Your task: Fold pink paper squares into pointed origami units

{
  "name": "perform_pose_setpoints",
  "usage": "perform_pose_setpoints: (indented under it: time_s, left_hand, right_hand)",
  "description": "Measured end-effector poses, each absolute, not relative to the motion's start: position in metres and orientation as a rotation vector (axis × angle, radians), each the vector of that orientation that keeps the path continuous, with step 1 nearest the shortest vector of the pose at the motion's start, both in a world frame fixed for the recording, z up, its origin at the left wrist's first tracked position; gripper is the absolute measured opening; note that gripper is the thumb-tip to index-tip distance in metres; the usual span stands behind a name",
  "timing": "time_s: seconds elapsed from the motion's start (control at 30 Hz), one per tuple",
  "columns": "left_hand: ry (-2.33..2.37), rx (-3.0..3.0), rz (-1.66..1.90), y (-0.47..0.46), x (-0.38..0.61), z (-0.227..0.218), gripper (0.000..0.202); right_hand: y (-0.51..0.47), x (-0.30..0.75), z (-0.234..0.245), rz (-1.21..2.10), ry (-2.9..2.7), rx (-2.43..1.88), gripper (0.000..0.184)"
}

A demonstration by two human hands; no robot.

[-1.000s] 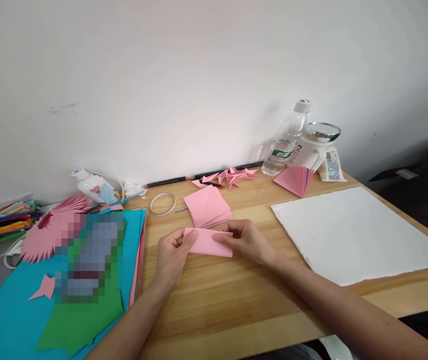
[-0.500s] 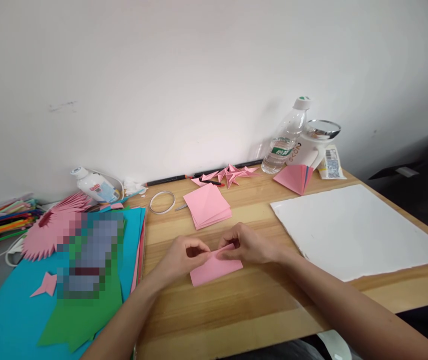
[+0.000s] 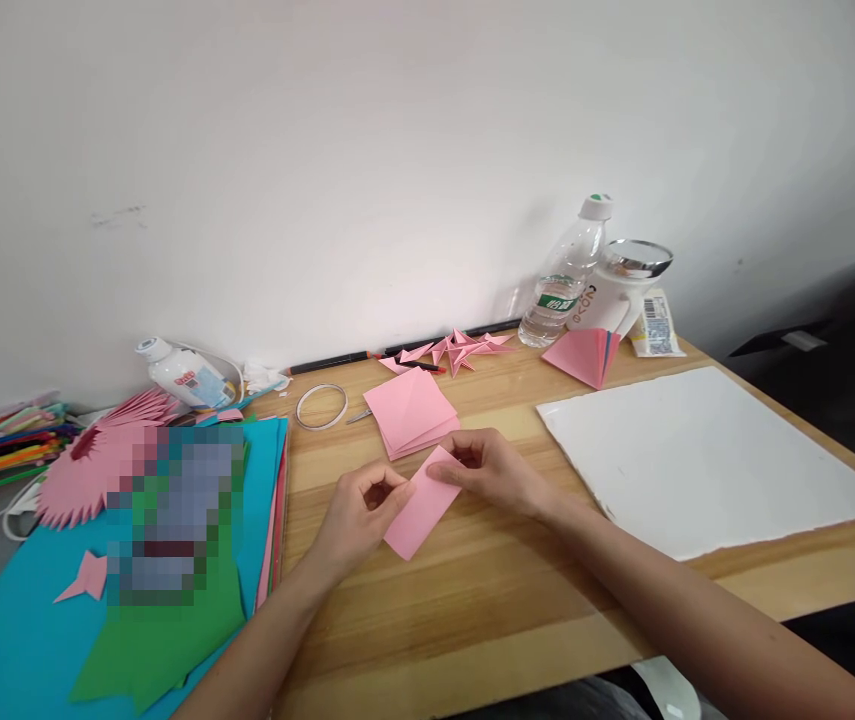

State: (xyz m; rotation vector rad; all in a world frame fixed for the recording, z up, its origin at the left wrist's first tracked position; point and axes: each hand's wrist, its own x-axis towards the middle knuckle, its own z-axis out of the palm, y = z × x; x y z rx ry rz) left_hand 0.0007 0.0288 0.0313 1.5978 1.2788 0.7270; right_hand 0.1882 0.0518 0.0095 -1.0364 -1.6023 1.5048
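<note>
A pink paper strip (image 3: 421,515), apparently a sheet folded in half, is tilted between my two hands above the wooden table. My left hand (image 3: 364,505) pinches its left long edge with thumb and fingers. At its upper right end my right hand (image 3: 488,468) grips it, thumb on top and fingers behind. Just beyond lies a small stack of pink paper squares (image 3: 410,408). Folded pink paper pieces (image 3: 461,350) with sharp points rest against the wall.
On the left are blue sheets (image 3: 14,620), green paper (image 3: 202,640) and a pink fringed ring (image 3: 97,455). A white board (image 3: 712,460) covers the right side. A water bottle (image 3: 562,280), a mug (image 3: 626,285) and a tape ring (image 3: 322,407) stand or lie further back.
The pink paper has turned from lying roughly crosswise to a steep slant and is lifted slightly. My right hand has moved up a little; both hands still hold the paper.
</note>
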Motion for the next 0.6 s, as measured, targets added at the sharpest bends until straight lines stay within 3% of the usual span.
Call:
perform_pose_setpoints:
  time_s: [0.33,0.5,0.6]
  left_hand:
    - [1.183,1.633,0.68,0.0255,0.0016,0.0278,0.02]
    - [1.154,1.588,0.893,0.026,-0.0001,0.0254,0.021]
    - [1.166,1.555,0.938,0.027,-0.0018,0.0223,0.022]
  right_hand:
    - [0.0464,0.1845,0.0125,1.453,-1.454,-0.975,0.022]
    - [0.0458,0.1819,0.0116,1.753,-1.343,-0.811,0.037]
    - [0.0455,0.1803,0.0083,1.858,-1.334,-0.819,0.031]
